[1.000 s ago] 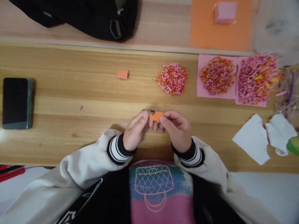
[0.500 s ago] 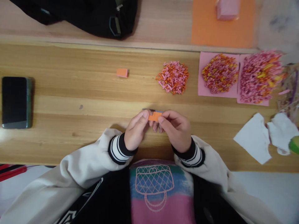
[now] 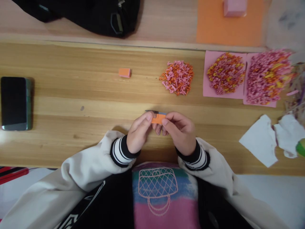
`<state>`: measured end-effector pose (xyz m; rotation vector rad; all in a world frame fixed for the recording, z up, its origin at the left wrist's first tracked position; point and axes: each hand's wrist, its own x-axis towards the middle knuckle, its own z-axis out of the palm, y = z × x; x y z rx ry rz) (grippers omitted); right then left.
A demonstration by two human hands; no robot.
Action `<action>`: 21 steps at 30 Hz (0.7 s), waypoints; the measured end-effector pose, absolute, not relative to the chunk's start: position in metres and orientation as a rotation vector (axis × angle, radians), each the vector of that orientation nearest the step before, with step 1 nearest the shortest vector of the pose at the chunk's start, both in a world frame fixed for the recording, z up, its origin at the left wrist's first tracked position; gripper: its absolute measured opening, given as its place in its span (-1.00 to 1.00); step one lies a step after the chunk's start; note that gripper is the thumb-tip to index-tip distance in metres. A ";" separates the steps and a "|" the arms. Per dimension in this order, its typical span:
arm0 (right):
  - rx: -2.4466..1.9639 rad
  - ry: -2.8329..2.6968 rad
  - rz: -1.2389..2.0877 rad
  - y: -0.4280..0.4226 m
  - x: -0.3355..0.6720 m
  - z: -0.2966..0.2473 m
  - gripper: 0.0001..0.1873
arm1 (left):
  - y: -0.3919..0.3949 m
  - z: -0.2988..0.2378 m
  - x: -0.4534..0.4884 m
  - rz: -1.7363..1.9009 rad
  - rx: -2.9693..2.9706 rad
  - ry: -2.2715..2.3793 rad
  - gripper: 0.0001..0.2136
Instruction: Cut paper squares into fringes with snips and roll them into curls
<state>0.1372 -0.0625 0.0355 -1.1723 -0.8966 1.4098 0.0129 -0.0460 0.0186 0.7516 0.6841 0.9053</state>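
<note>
Both my hands meet over the near edge of the wooden table (image 3: pixel 71 95). My left hand (image 3: pixel 138 135) and my right hand (image 3: pixel 181 132) pinch a small orange paper strip (image 3: pixel 158 118) between thumbs and fingertips. A thin dark tool tip (image 3: pixel 152 111) pokes out just behind the strip; I cannot tell which hand holds it. A small orange block (image 3: pixel 125 72) lies further back on the table. A loose heap of pink and orange paper rolls (image 3: pixel 177 78) sits behind my right hand.
Two pink sheets carry more heaps of rolls (image 3: pixel 225 73) (image 3: pixel 267 78) at the right. An orange sheet (image 3: pixel 228 28) with a pink block (image 3: pixel 234 7) lies at the back. A black phone (image 3: pixel 14 103) rests at the left, a black bag (image 3: pixel 95 14) behind, torn white paper (image 3: pixel 259 141) at the right.
The orange strip between my fingers looks slightly shorter and more tucked in. My hands stay in place; the view has shifted a little.
</note>
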 end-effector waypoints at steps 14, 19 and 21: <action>-1.228 -0.936 1.415 -0.064 0.137 0.033 -0.77 | -0.046 0.018 0.013 0.900 0.788 0.697 -0.65; -1.281 -0.963 1.419 -0.064 0.137 0.034 -0.75 | -0.047 0.016 0.012 0.910 0.825 0.729 -0.63; -1.285 -0.977 1.420 -0.063 0.138 0.034 -0.76 | -0.047 0.016 0.012 0.910 0.827 0.726 -0.63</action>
